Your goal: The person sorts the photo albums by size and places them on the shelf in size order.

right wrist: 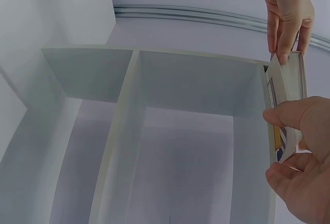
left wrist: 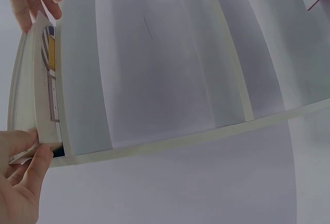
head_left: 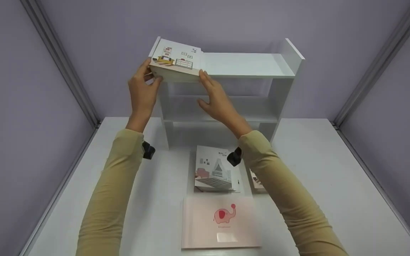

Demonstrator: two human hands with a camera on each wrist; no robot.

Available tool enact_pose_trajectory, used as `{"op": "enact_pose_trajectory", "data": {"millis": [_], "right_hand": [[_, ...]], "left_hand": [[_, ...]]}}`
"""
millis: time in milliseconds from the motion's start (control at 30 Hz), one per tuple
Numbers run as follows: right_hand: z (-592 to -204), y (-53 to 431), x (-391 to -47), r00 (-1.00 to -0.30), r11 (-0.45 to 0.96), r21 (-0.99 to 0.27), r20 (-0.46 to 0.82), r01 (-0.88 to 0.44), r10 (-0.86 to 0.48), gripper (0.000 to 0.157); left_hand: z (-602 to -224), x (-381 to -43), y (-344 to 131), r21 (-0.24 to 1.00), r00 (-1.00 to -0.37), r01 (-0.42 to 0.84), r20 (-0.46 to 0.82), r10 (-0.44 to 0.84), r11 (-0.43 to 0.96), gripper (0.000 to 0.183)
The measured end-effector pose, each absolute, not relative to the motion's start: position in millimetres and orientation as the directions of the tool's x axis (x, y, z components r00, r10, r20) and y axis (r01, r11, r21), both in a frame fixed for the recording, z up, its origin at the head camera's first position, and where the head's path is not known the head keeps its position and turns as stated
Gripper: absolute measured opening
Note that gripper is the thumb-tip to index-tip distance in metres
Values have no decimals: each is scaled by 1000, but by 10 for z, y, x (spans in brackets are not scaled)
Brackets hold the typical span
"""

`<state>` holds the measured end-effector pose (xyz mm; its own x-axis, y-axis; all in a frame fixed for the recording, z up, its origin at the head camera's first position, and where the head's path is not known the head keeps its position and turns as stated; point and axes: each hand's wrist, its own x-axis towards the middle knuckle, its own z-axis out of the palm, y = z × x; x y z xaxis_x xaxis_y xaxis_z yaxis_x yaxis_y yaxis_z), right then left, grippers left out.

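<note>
In the head view a white book (head_left: 176,58) with a drawing of furniture on its cover lies at the left end of the top shelf, its near edge jutting forward. My left hand (head_left: 144,92) grips its near left corner, thumb below and fingers along the side. Against the near right corner, my right hand (head_left: 219,97) rests extended fingertips, its thumb held apart lower down. The left wrist view shows the book (left wrist: 46,84) between both hands, close to the shelf board. Its page edges (right wrist: 295,79) face the right wrist camera.
The white shelf unit (head_left: 249,64) has raised side panels at its top. On the table (head_left: 308,170) before it lie a white book (head_left: 214,169) with a building drawing, a pink elephant book (head_left: 222,224) and another book (head_left: 257,183) partly behind my right sleeve.
</note>
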<state>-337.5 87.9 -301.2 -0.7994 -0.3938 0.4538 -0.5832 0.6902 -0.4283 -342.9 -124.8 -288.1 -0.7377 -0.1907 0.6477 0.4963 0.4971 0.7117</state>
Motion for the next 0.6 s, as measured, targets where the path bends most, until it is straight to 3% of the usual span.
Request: {"op": "enact_pose_trajectory", "data": {"millis": [600], "right_hand": [[-3045, 882, -3402, -783, 677, -419, 470, -605, -408, 80]], "left_hand": [[-2895, -3468, -1256, 700, -731, 490, 654, -193, 519, 53]]}}
